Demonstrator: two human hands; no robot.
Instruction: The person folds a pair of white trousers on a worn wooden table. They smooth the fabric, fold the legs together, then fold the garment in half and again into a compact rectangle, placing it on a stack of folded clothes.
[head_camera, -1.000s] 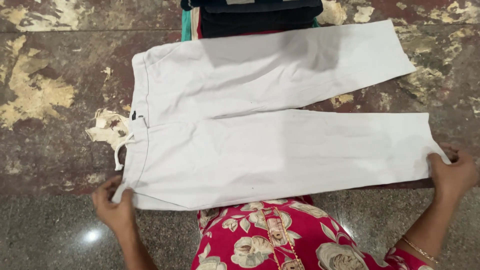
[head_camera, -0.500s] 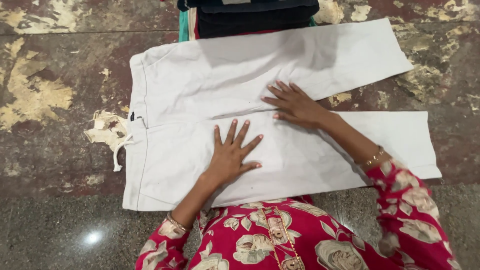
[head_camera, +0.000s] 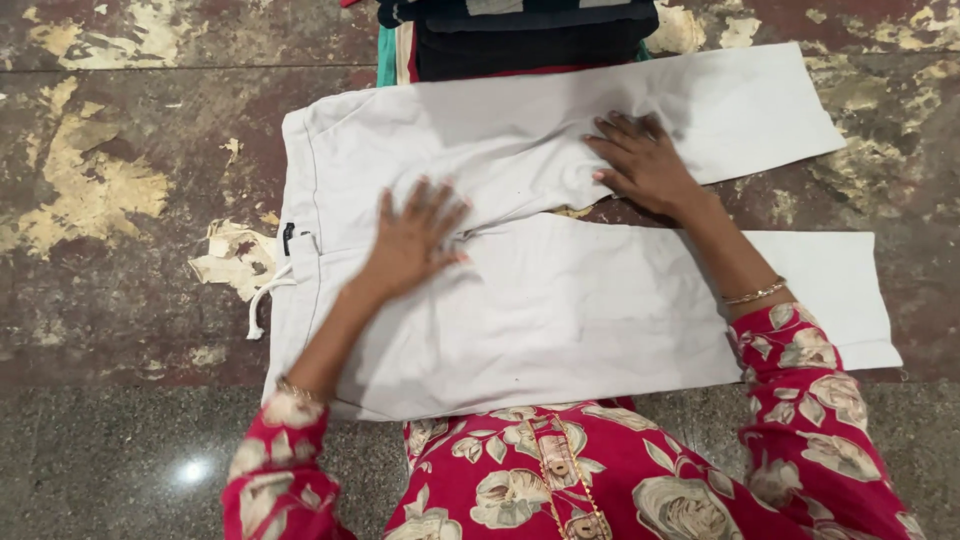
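White trousers (head_camera: 560, 310) lie spread flat on a worn reddish stone floor (head_camera: 110, 270), waistband to the left, legs pointing right. My left hand (head_camera: 415, 238) rests flat with fingers apart near the crotch seam, on the upper part of the near leg. My right hand (head_camera: 643, 160) presses palm down on the far leg, fingers spread, bunching the cloth slightly. Neither hand holds anything. A white drawstring (head_camera: 262, 300) trails off the waistband at the left.
A stack of folded dark clothes (head_camera: 520, 30) sits at the top edge, just beyond the far leg. The floor has pale patches where paint has flaked (head_camera: 90, 190). A grey polished strip (head_camera: 120, 460) runs along the near edge. My red flowered clothing (head_camera: 560, 480) fills the bottom.
Both hands left the trousers' near corners, came to the middle, then slid further up: the left toward the crotch, the right onto the far leg.
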